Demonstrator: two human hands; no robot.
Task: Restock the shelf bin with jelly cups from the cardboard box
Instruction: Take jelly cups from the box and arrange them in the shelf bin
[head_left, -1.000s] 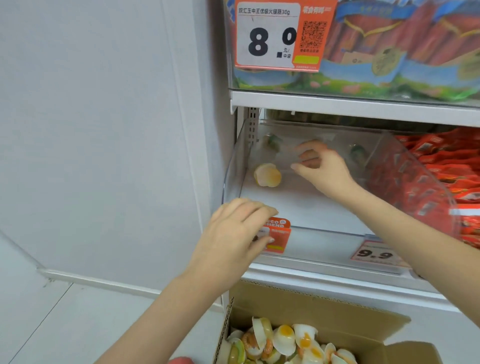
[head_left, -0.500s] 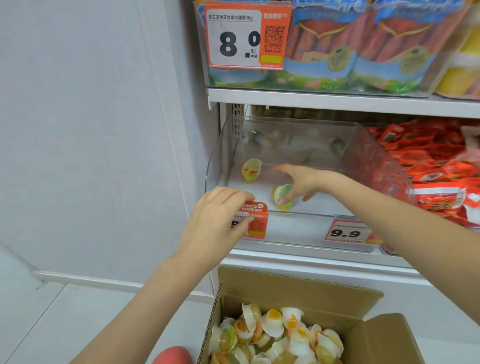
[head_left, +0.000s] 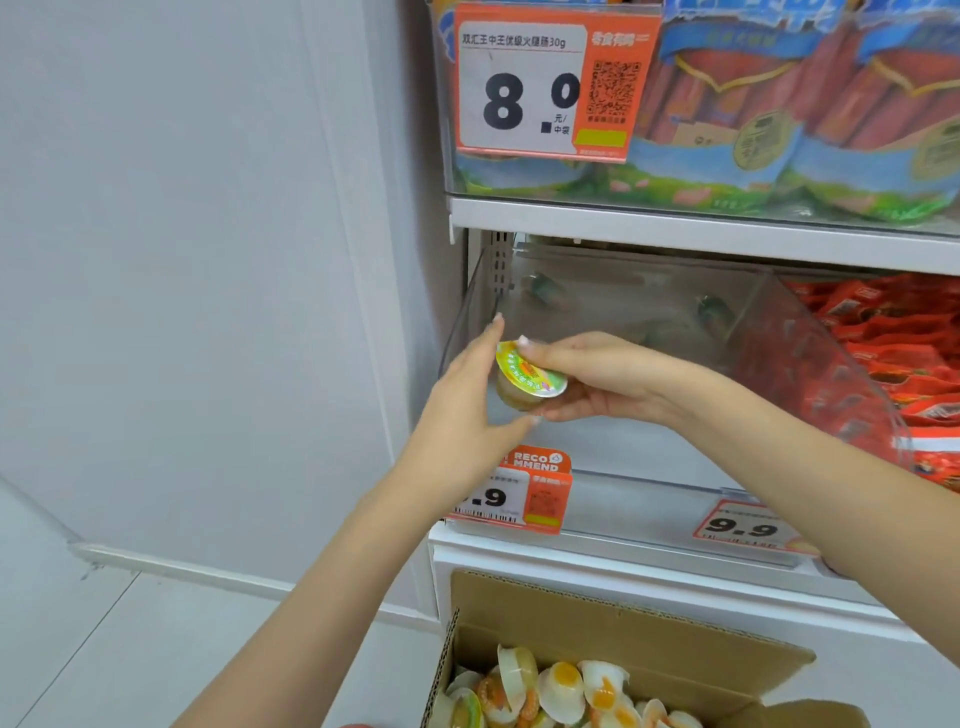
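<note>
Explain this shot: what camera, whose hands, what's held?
There is no robot. A person wears a wide-angle camera on the head, looking forward and down, so both arms reach in from below. The right hand pinches a jelly cup by its foil lid, in front of the clear shelf bin. The left hand is open, its fingers straight beside the cup. Whether it touches the cup is unclear. Below, an open cardboard box holds many more cups. Price tags hang on the shelf edge; red snack packs fill the next bin.
</note>
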